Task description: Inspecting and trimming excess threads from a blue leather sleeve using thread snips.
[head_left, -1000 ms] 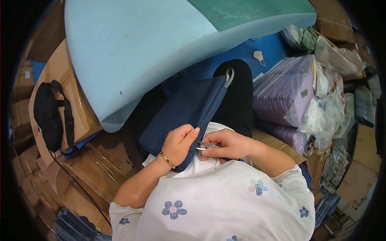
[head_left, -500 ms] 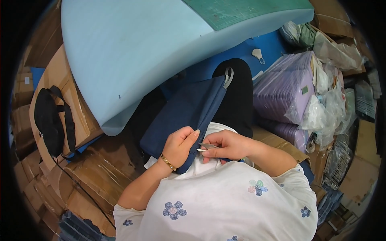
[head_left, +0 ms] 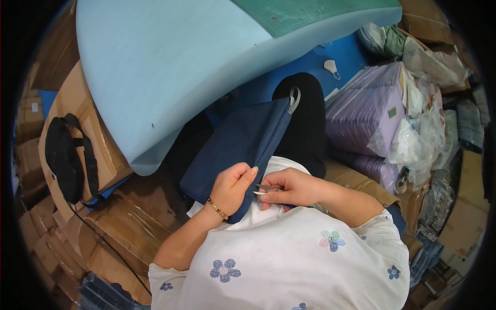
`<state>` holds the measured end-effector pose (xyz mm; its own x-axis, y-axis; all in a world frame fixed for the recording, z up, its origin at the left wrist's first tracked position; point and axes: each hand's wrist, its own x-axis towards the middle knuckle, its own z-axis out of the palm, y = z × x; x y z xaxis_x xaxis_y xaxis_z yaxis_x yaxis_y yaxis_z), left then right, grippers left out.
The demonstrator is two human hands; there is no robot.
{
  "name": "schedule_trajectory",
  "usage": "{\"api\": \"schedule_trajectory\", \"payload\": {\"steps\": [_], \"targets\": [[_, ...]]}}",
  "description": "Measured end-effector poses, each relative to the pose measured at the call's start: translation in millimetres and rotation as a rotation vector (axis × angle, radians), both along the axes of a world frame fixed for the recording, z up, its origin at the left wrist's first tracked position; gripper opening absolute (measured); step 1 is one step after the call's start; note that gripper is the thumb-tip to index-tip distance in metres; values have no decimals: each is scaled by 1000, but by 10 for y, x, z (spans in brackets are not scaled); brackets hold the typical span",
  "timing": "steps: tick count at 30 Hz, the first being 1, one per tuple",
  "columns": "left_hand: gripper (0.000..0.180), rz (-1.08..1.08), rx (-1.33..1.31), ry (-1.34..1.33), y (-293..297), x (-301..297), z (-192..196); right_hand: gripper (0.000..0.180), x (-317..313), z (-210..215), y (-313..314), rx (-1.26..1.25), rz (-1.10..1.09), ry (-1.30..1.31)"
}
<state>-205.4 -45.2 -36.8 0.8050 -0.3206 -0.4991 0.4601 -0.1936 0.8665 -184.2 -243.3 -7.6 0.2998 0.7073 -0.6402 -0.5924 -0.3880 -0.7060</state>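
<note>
A navy blue fabric pouch (head_left: 227,144) lies slanting across my lap, with a light grey loop (head_left: 295,101) at its far corner. My left hand (head_left: 232,190) is closed on the pouch's near right edge, thumb on top. In my right hand (head_left: 292,187) is a small pair of thread snips (head_left: 264,189), its two pointed blades apart and directed left at the pouch's edge. Just a small gap shows between the blade tips and my left hand. Most of the snips' handle is hidden by my fingers.
A light blue table (head_left: 170,62) bearing a green cutting mat (head_left: 320,15) curves above my lap. To the left, a black eye-mask-shaped item with straps (head_left: 64,157) rests on a cardboard box (head_left: 111,150). Plastic-wrapped purple stacks (head_left: 361,113) stand at the right.
Both hands, the pouch and the snips hold nearly the same positions. Only a slight shift of the whole view shows.
</note>
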Motion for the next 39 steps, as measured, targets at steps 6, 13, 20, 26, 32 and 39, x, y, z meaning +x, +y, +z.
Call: {"api": "schedule_trajectory", "payload": {"steps": [6, 13, 20, 26, 32, 39], "targets": [[24, 3, -1, 0, -5, 8, 3, 19, -93, -28, 7, 38, -95, -46], [27, 38, -7, -41, -11, -8, -45, 18, -151, -45, -26, 82, -169, -77], [28, 38, -15, -30, -5, -23, -64, 19, -112, 7, 9, 61, -144, -70], [28, 46, -28, -53, -5, -36, -98, 20, -99, 17, 17, 31, -109, -93], [28, 54, -78, 0, 22, -34, -137, 20, -123, -15, 49, -23, -44, -272], [28, 92, -140, 108, 32, -1, -122, 18, -155, -12, 20, 73, -141, -394]]}}
